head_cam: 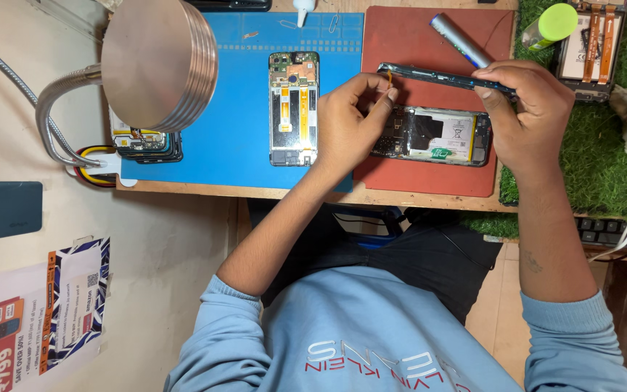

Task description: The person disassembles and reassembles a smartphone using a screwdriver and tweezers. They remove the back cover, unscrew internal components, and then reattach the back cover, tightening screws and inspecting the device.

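Note:
My right hand (527, 116) grips a thin dark phone back cover (429, 75), held on edge above the red mat (429, 43). My left hand (350, 120) pinches a small orange-yellow strip (390, 78) at the cover's left end. Under both hands lies an opened phone (437, 136) with its battery and board showing. Another opened phone frame (293, 107) with orange flex cables rests on the blue mat (230, 101), just left of my left hand.
A round metal lamp head (157, 62) on a gooseneck hangs over the desk's left side above a stack of phone parts (146, 144). A grey cylindrical tool (459, 40), a green-capped tube (551, 25), another opened phone (593, 47) on green turf, and a keyboard (618, 232) lie right.

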